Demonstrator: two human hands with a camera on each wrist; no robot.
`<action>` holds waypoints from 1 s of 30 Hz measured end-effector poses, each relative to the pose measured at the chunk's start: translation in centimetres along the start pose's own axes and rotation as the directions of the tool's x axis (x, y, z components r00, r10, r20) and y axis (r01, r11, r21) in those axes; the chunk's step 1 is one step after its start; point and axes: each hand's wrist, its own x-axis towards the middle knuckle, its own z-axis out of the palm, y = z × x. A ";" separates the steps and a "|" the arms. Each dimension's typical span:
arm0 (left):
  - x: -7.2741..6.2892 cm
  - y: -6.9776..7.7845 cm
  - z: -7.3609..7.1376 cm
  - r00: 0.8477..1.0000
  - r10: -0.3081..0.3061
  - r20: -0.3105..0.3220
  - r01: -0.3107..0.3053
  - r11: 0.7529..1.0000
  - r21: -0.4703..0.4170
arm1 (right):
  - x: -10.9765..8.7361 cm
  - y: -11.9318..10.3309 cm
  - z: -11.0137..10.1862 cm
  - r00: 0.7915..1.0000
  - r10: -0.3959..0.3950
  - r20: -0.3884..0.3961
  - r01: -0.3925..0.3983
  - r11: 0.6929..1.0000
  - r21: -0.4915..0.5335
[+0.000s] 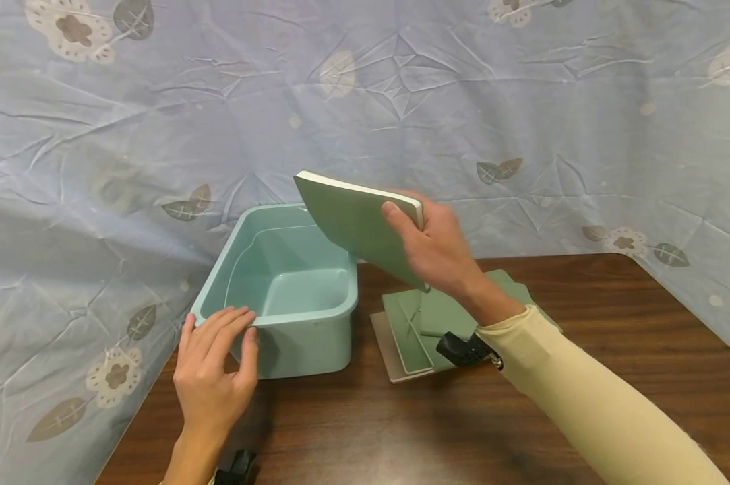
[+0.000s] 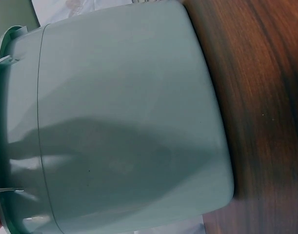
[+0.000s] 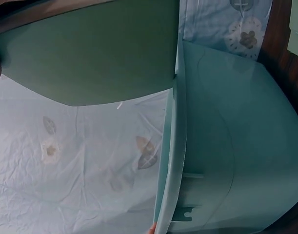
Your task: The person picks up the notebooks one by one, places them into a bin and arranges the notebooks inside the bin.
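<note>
In the head view my right hand (image 1: pixel 434 246) grips a green notebook (image 1: pixel 355 219) by its right end, thumb on the near cover. The notebook is tilted in the air over the right rim of a light teal plastic bin (image 1: pixel 307 343). Inside, the bin's visible floor holds nothing. My left hand (image 1: pixel 216 367) rests its fingers on the bin's near left rim, with the thumb apart in front of the outer wall. The right wrist view shows the notebook's green cover (image 3: pixel 105 53) beside the bin wall (image 3: pixel 236 141). The bin's outer side (image 2: pixel 124 117) fills most of the left wrist view.
Right of the bin, green notebooks or folders (image 1: pixel 407 330) lie overlapping on a beige flat item (image 1: pixel 385 347), partly hidden by my right arm. Everything stands on a dark wooden table (image 1: pixel 352 431). A floral cloth (image 1: pixel 401 101) hangs behind and on the left.
</note>
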 end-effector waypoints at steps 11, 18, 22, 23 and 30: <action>0.0 0.0 -0.1 1.000 -0.007 0.005 0.007 1.000 0.007 | 0.2 0.4 -0.4 0.999 0.031 0.009 -0.031 0.999 -0.042; -0.1 0.1 0.0 1.000 -0.008 0.003 0.008 1.000 0.007 | 0.4 0.4 -0.6 0.995 0.075 0.064 -0.072 0.997 -0.035; 0.0 0.1 0.0 1.000 -0.007 0.004 0.007 1.000 0.009 | 0.4 0.3 -0.8 0.993 0.078 0.091 -0.071 0.995 -0.072; 0.0 0.1 0.0 1.000 -0.007 0.004 0.007 1.000 0.009 | 0.4 0.3 -0.8 0.992 0.080 0.098 -0.072 0.994 -0.079; 0.0 0.1 0.0 1.000 -0.010 0.008 0.010 1.000 0.009 | 0.3 0.0 -0.7 0.987 0.068 0.148 -0.043 0.985 -0.164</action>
